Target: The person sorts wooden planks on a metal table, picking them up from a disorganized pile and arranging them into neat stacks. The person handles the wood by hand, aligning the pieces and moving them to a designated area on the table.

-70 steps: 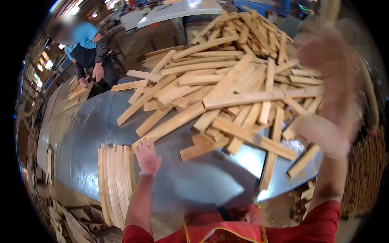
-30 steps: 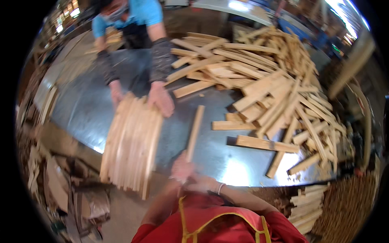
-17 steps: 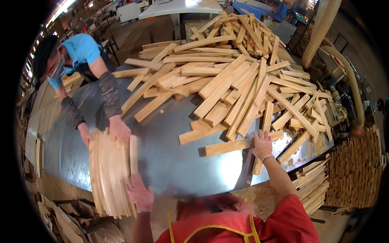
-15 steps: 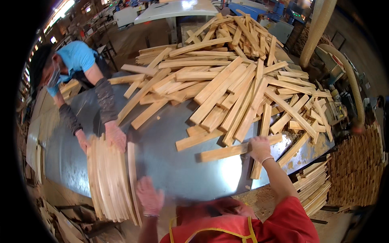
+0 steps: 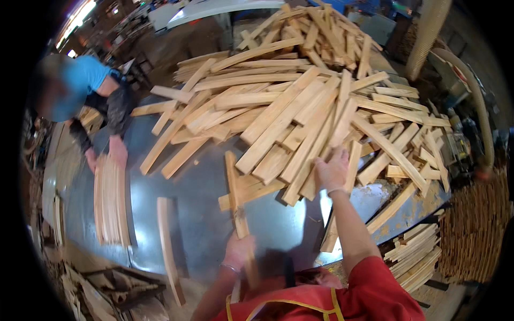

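My left hand (image 5: 239,251) is closed around a wooden strip (image 5: 234,179) that stretches away from me over the metal tabletop. The strip's near end reaches close to my apron. Farther out and to the right, my right hand (image 5: 332,168) has its fingers wrapped on a long strip (image 5: 343,128) at the front of the pile; motion smears part of it. Loose strips (image 5: 284,128) lie crisscrossed in front of my hands. A single strip (image 5: 170,249) rests left of my left hand, its near end jutting past the table edge.
At the left, a co-worker in a blue shirt holds a neat bundle of strips (image 5: 111,203) with both hands. The grey metal table (image 5: 201,214) carries the large pile. Stacked strips (image 5: 415,257) stand below its right edge. A ribbed hose (image 5: 428,40) hangs at the far right.
The co-worker's bundle has moved left, away from the single strip. My left hand has come right and now holds a strip; my right hand has moved from its former strip to the pile.
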{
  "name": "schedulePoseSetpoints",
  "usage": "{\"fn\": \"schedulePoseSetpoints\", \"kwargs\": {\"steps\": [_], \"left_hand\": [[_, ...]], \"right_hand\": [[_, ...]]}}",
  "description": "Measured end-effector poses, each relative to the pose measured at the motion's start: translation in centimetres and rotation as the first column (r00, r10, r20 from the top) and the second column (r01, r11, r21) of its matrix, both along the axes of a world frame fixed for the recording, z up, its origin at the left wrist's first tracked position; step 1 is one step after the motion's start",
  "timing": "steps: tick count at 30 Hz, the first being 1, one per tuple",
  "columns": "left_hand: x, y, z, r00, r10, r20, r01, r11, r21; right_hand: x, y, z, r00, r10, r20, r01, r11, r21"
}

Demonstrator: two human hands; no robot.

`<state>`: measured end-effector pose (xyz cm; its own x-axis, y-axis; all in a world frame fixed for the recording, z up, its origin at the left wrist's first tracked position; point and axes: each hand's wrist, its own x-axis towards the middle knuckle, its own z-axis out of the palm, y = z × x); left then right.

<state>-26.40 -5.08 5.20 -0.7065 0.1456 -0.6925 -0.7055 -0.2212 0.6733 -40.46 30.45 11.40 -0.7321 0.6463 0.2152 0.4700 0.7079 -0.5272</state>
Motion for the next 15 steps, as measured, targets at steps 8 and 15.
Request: {"fn": "schedulePoseSetpoints", "kwargs": {"steps": [8, 15], "left_hand": [[3.3, -7.3, 4.8, 0.995, -0.035, -0.089, 0.013, 0.973, -0.231], [5.2, -18.0, 5.8, 0.961, -0.048, -0.271, -0.169, 0.676, -0.717]], "right_hand": [[8.3, -7.9, -0.2, 0.906, 0.097, -0.412, -0.414, 0.411, -0.813], [16.7, -24.5, -1.5, 0.903, 0.286, -0.320, -0.323, -0.038, -0.946]]}}
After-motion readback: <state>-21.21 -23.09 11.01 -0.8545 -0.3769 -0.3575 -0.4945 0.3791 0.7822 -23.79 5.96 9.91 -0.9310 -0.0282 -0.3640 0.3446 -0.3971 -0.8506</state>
